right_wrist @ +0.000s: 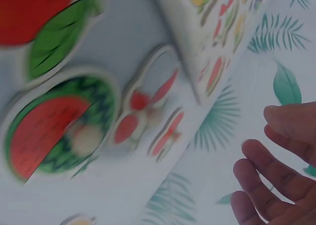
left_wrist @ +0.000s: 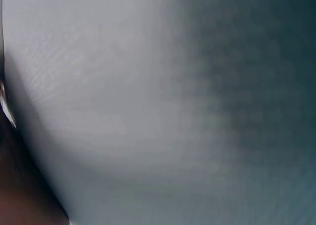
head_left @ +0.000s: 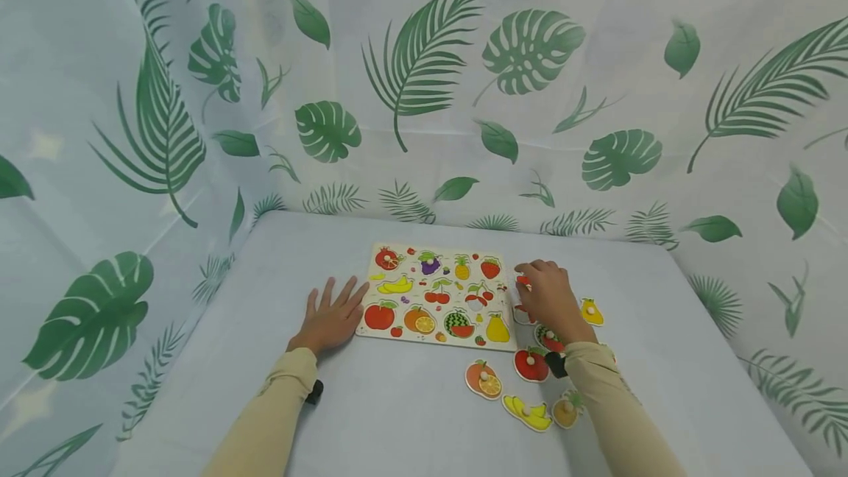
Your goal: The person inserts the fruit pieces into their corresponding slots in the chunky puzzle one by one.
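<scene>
A fruit puzzle board (head_left: 417, 337) lies flat in the middle of the table. My left hand (head_left: 331, 319) rests on the table with fingers spread, its fingertips at the board's left edge. Beyond the board's right edge my right hand (head_left: 553, 300) hovers over loose knobbed pieces. In the right wrist view this hand (right_wrist: 281, 175) has loosely bent fingers with nothing between them. A watermelon piece (right_wrist: 42, 131) and a cherry piece (right_wrist: 126, 128) lie near it, beside a smaller red piece (right_wrist: 167, 135). The left wrist view is mostly blurred grey cloth.
Below the right hand lie a red apple piece (head_left: 531, 364), an orange piece (head_left: 482, 380), a banana piece (head_left: 526, 412) and a pineapple piece (head_left: 565, 412). A pear piece (head_left: 592, 311) is farther right. Leaf-patterned cloth (head_left: 450, 168) hangs behind the table.
</scene>
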Available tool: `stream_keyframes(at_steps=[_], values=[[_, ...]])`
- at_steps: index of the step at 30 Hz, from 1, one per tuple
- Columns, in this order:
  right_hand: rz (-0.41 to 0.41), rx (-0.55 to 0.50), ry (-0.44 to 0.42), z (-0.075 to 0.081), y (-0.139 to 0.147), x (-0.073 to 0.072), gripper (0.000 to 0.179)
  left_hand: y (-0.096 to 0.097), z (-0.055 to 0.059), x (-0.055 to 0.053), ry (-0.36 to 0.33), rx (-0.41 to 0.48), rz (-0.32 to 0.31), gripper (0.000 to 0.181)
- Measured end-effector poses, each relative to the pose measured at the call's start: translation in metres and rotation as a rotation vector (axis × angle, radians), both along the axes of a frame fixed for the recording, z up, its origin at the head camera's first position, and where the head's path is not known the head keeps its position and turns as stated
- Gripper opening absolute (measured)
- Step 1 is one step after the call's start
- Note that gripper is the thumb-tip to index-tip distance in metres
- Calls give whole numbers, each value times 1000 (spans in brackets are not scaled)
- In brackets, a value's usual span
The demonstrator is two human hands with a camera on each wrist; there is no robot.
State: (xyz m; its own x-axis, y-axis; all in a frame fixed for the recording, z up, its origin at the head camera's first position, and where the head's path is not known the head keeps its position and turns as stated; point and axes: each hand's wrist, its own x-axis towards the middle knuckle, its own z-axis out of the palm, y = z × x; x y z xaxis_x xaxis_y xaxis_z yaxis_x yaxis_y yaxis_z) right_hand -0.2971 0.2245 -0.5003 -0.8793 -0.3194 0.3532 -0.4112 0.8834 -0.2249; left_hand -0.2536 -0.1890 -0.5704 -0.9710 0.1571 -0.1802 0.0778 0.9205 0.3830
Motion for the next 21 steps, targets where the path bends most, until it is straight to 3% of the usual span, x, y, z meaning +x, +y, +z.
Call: stream_keyframes(at_steps=[8,21], values=[[-84,30,-22,5,34,32,27,2,4,1,-18,-11,9,62],[-92,3,17,-3,59,91,31,3,3,2,-22,4,16,63]])
